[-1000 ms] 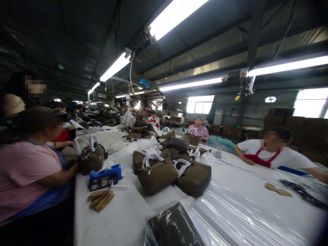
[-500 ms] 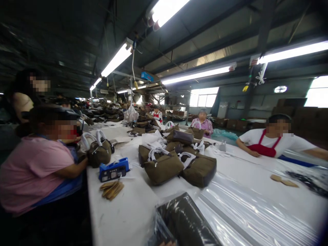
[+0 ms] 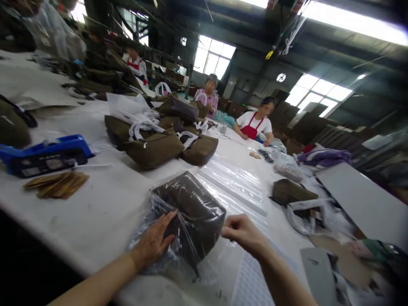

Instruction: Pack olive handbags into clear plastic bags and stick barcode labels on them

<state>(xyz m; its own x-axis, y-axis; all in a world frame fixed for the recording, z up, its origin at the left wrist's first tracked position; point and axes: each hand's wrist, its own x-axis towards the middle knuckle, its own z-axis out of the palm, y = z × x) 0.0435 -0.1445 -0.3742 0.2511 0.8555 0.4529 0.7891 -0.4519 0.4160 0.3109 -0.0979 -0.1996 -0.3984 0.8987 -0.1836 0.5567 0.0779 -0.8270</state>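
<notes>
A dark olive handbag lies on the white table in front of me, wrapped in a clear plastic bag. My left hand rests on the wrapping at the handbag's left side, fingers stretched out and thumb apart. Beside the handbag's right edge is my right hand, its fingers curled closed. Whatever they pinch, if anything, is hidden. Flat clear plastic sheets are spread just beyond the handbag.
Several olive handbags with white-wrapped handles are heaped farther back. A blue tape dispenser and brown paper pieces lie left. Another handbag lies right, near a grey object. A person in a red apron sits across the table.
My view has swung right and down. Both my hands have come into view at the wrapped handbag. The person in pink at the left is out of view.
</notes>
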